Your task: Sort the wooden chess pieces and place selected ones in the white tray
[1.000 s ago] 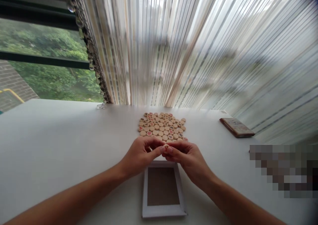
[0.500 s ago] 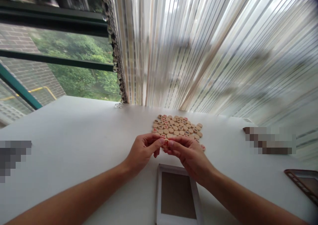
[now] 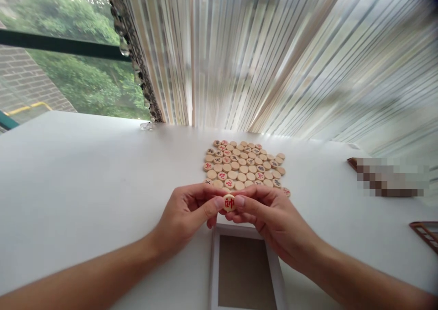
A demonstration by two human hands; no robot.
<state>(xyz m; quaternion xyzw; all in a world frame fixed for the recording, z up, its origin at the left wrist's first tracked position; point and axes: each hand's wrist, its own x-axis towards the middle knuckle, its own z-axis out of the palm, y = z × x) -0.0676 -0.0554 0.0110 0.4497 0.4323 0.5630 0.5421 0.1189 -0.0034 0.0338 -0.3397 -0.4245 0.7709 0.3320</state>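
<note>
Between both hands is one round wooden Chinese chess piece (image 3: 229,203), its red character facing me. My left hand (image 3: 191,209) pinches its left edge with thumb and fingers. On the right edge, my right hand (image 3: 265,214) grips it the same way. Just beyond the hands, many Chinese chess pieces (image 3: 243,169) lie flat in a loose cluster on the white table (image 3: 102,187); some show red or black characters, others plain wood. The nearest pieces are partly hidden behind my fingers. Below my hands sits a shallow white box (image 3: 215,273) with a brown inside, partly covered by my right forearm.
A brown-edged object, mostly blurred out (image 3: 386,191), lies at the right of the table. Farther right is part of a brown frame-like item (image 3: 427,235). String curtains (image 3: 232,64) hang along the far edge, with a window (image 3: 68,50) at the left.
My view has tilted down and come closer, so the table and pieces look larger. The held piece now faces me more squarely, its red character clear. Both hands keep their hold.
</note>
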